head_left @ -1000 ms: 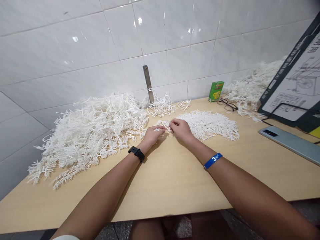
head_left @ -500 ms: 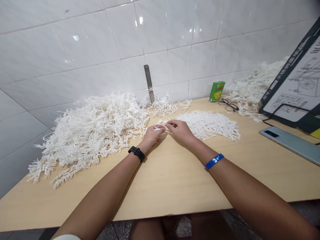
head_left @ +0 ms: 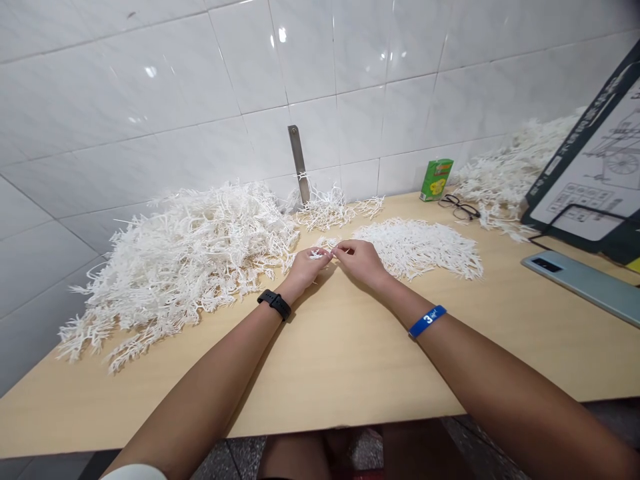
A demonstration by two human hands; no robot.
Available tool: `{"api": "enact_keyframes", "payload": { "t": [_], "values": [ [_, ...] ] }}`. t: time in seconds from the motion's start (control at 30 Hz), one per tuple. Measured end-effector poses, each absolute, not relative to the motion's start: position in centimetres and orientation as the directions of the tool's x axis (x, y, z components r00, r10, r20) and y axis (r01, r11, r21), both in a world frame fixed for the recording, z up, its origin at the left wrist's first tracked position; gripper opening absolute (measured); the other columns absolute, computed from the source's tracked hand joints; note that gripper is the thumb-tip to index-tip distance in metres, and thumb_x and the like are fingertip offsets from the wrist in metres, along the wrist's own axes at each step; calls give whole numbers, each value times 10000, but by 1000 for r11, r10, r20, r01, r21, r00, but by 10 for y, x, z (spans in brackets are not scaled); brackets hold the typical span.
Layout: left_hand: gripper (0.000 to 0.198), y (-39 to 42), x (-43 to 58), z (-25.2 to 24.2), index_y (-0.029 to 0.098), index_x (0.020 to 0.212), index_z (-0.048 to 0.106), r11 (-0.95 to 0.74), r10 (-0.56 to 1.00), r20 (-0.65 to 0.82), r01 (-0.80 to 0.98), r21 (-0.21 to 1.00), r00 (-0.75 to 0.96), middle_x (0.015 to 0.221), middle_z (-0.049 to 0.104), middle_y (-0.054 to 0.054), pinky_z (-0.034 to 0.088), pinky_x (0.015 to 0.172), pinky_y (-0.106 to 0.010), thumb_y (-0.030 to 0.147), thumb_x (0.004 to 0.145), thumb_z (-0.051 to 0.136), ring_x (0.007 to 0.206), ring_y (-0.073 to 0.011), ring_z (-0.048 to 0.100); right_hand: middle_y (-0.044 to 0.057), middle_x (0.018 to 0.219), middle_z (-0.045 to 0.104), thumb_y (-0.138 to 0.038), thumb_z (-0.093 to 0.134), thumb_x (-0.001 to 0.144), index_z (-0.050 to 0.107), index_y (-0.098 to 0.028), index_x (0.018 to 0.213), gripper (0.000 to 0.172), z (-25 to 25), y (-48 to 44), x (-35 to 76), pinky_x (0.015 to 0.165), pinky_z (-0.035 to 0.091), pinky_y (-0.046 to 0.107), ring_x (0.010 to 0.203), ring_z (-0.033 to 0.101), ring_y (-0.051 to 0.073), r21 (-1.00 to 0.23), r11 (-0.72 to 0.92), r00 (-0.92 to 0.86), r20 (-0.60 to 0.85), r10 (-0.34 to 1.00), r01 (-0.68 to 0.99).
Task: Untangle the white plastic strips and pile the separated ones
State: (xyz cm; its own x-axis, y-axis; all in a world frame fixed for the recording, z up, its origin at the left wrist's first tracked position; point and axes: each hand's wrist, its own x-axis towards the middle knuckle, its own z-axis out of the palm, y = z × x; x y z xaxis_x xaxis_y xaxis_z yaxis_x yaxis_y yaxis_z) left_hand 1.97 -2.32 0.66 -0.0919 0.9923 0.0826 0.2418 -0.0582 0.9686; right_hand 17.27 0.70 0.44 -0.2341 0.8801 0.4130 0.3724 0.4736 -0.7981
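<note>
While both hands [head_left: 303,273] [head_left: 364,263] pinch white strands [head_left: 316,254], the tabletop [head_left: 345,367] stretches to its near edge [head_left: 345,424].

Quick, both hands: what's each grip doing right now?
Left hand: closed, holding white branching strands.
Right hand: closed in a pinch beside the left fingertips; whether it holds anything cannot be told.

On the blue wristband [head_left: 427,321], which is worn on the right forearm [head_left: 480,360], the white number "3" can be read; the small white writing beside it is not legible. The green box [head_left: 437,179] carries reddish lettering, too small for reading. On the dark carton [head_left: 590,160], pale characters run along the slanted edge, but they are too blurred.
</note>
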Motion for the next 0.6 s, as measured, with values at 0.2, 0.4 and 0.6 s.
{"api": "enact_keyframes", "payload": {
  "t": [0.2, 0.4, 0.6],
  "values": [
    [347, -23, 18, 9, 167, 809, 669, 8, 993, 18, 227, 974, -115, 557, 501, 30, 231, 415, -212, 458, 644, 761, 452, -62, 355, 5, 651, 641, -323, 529, 790, 685, -174, 681, 241, 4, 7, 173, 604, 359, 252, 656, 542, 144, -820, 462, -264, 389, 883, 338],
    [294, -23, 18, 10, 163, 786, 684, -22, 995, 42, 216, 976, -90, 496, 469, 42, 227, 434, -224, 409, 645, 760, 443, -60, 324, -1, 560, 579, -316, 541, 766, 642, -168, 621, 230, 5, 8, 172, 564, 369, 245, 590, 526, 134, -875, 399, -258, 333, 907, 274],
    [318, -23, 17, 10, 158, 811, 696, -52, 997, 66, 242, 969, -48, 462, 424, 53, 200, 446, -232, 438, 667, 738, 441, -59, 282, 2, 553, 556, -283, 562, 773, 602, -166, 613, 202, 2, 11, 170, 464, 395, 224, 500, 494, 107, -967, 237, -252, 206, 945, 99]
  ]
}}
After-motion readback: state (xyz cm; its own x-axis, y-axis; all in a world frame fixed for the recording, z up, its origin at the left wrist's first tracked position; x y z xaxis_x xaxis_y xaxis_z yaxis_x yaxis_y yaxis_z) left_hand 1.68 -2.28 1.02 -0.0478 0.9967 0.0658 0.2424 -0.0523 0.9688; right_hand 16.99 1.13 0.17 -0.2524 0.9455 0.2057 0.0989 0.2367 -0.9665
